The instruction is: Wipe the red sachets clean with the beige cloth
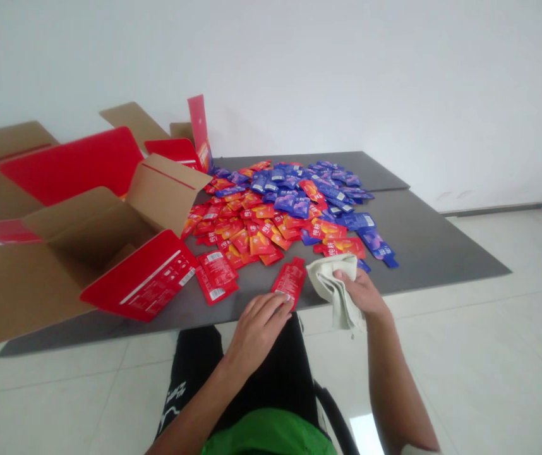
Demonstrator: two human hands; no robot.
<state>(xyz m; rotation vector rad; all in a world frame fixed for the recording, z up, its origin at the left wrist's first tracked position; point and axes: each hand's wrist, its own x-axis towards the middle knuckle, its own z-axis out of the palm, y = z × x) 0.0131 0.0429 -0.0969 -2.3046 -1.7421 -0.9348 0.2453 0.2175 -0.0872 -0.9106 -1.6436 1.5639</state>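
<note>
My left hand (261, 322) is at the table's front edge, with its fingers closed over the lower end of a red sachet (291, 278). This sachet lies with its printed back up; my thumb is hidden. In my right hand (363, 292) is a folded pale cloth (335, 281), gripped between thumb and fingers just right of that sachet. Two or so red sachets (216, 275) lie overlapping to the left, backs up. Behind them spreads a heap of red-orange sachets (252, 230) and blue-purple sachets (294, 189).
An open red cardboard box (143, 278) stands at the left with its flaps spread out. Farther back is another open red box (199, 136). The dark grey table (432, 240) reaches to a white wall (347, 76). Pale floor tiles (489, 354) lie below.
</note>
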